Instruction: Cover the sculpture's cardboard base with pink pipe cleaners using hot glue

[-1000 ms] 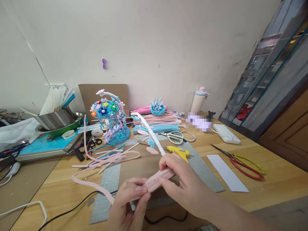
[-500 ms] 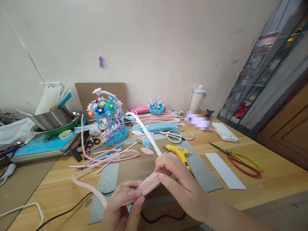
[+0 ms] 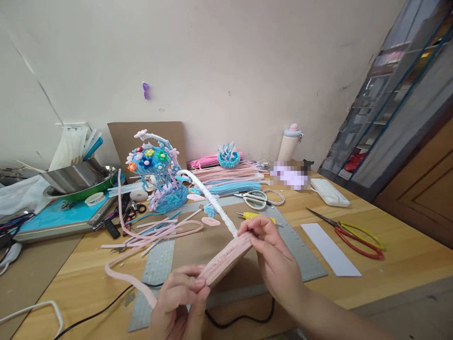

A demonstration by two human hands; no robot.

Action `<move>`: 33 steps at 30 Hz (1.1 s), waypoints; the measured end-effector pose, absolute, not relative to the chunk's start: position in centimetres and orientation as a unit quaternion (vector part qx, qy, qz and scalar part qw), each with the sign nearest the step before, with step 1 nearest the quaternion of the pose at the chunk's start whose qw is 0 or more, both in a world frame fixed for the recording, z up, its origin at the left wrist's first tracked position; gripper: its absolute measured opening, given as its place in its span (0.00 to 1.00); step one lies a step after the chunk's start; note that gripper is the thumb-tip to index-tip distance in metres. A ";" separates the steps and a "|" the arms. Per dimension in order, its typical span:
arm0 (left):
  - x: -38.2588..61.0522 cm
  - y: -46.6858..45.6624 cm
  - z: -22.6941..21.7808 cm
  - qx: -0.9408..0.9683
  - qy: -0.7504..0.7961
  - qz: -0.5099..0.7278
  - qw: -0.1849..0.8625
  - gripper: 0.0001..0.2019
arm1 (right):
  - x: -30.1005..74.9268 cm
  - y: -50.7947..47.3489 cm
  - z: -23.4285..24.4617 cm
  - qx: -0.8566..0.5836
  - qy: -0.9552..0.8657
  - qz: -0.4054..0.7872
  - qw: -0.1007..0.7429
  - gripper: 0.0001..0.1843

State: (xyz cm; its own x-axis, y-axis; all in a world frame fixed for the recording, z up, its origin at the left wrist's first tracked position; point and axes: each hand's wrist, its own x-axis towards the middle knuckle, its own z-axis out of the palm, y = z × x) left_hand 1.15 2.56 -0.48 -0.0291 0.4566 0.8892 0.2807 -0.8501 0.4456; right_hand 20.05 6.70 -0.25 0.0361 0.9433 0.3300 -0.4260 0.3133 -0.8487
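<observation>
Between my hands is a cardboard piece (image 3: 226,257), its edge covered with rows of pale pink pipe cleaner. My left hand (image 3: 180,297) is closed around the near left end, thumb and fingers pinching it. At the far right end, my right hand (image 3: 278,262) grips the piece with thumb and fingers. A white wrapped stem (image 3: 215,203) with a bent tip and small blue bits rises away behind this piece; where its base joins is hidden. A long pink pipe cleaner (image 3: 132,276) trails out from beside my left hand toward the table.
A yellow glue gun (image 3: 253,216) lies behind my right hand, partly covered. Red-and-yellow-handled scissors (image 3: 361,241) and a white strip (image 3: 331,250) lie to the right. A blue flowered pipe-cleaner lamp shape (image 3: 159,174), pipe-cleaner bundles (image 3: 230,174) and a steel bowl (image 3: 76,177) stand behind.
My right hand has slid outward to the far end and turned, uncovering more of the pink surface. The white stem has shifted slightly left and down. My left hand keeps its pinch.
</observation>
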 end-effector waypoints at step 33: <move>1.3 2.7 -0.5 0.694 0.293 0.656 0.045 0.12 | 22.0 7.3 -0.3 -0.301 -0.508 0.555 0.586 0.07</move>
